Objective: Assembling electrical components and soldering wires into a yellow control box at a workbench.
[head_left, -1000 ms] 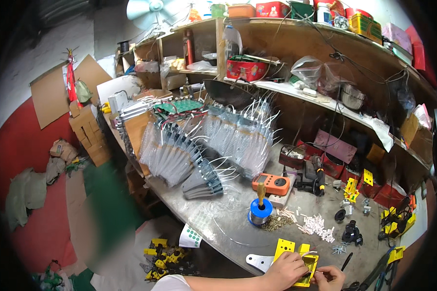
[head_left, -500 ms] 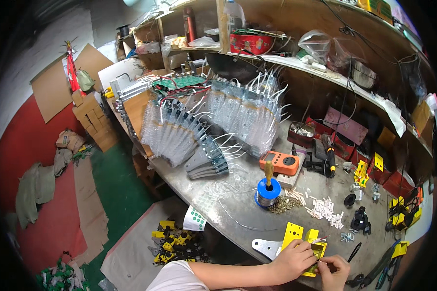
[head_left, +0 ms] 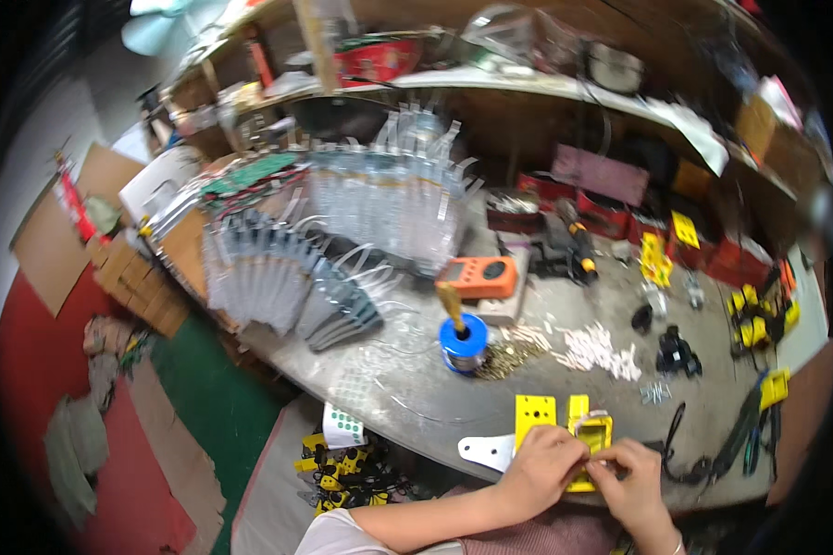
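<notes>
A yellow open-topped housing point(head_left: 600, 432) stands near the table's front edge, with a short pale wire point(head_left: 590, 415) curving above its opening. My left hand point(head_left: 539, 470) reaches over the left side of the housing, thumb and fingers pinched together. Close beside it, my right hand point(head_left: 631, 479) pinches at the housing's near right side. Whatever lies between the fingertips of either hand is too small and too covered to name. Left of the housing is a yellow plate with holes point(head_left: 534, 413), and a white metal bracket point(head_left: 487, 450) sticks out beside it.
Behind the hands stand a blue solder spool point(head_left: 463, 344), an orange meter point(head_left: 477, 277) and a heap of small white tubes point(head_left: 602, 351). Bubble-wrapped parts point(head_left: 379, 199) fill the back left. Black cables point(head_left: 703, 467) lie at right; yellow-black parts point(head_left: 342, 472) sit below the table edge.
My view has swung, so the bench things appear farther left. Both hands stay at the yellow housing, fingertips still pinched close together. The pale wire now curves above the opening.
</notes>
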`<state>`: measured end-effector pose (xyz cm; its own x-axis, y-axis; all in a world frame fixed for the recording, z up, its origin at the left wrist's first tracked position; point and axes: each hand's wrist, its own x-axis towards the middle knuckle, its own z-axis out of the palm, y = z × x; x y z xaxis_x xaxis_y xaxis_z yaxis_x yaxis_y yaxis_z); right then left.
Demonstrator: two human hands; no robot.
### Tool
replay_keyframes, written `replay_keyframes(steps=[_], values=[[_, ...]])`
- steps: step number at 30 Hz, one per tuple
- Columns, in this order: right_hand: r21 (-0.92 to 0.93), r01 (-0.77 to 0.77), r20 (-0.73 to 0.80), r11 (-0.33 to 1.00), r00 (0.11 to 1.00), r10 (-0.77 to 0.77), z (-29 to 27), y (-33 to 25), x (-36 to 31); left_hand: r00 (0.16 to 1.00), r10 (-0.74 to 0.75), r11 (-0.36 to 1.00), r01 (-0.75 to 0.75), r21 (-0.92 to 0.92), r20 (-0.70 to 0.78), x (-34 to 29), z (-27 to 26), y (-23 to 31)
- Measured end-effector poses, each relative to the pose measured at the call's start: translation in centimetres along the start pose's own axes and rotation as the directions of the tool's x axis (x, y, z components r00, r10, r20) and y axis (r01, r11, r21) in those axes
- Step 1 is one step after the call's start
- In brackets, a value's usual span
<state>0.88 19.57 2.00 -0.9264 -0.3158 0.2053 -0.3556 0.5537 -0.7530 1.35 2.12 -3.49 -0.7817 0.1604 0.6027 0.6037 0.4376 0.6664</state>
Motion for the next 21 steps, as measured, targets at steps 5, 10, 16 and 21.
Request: replay_keyframes(steps=[5, 10, 16, 21], values=[[0.099, -0.061, 0.05, 0.993, 0.997, 0.056, -1.4, 1.1, 1.1, 1.0, 0.004, 0.996, -0.005, 0.087, 0.016, 1.1, -0.5, -0.7], [0.107, 0.021, 0.047, 0.994, 0.999, -0.026, -1.3, 0.6, 1.4, 0.989, 0.093, 0.974, -0.115, 0.196, 0.116, 3.1, -1.7, 0.6], [0.016, 0.19, 0.049, 0.982, 0.98, -0.191, -1.2, 1.2, 1.9, 0.984, 0.117, 0.944, -0.152, 0.294, 0.131, 2.9, -1.3, 0.4], [0.037, 0.221, 0.005, 0.975, 0.975, -0.222, -0.6, 1.4, 1.6, 0.987, 0.106, 0.926, -0.142, 0.35, 0.121, 2.3, -1.3, 0.8]])
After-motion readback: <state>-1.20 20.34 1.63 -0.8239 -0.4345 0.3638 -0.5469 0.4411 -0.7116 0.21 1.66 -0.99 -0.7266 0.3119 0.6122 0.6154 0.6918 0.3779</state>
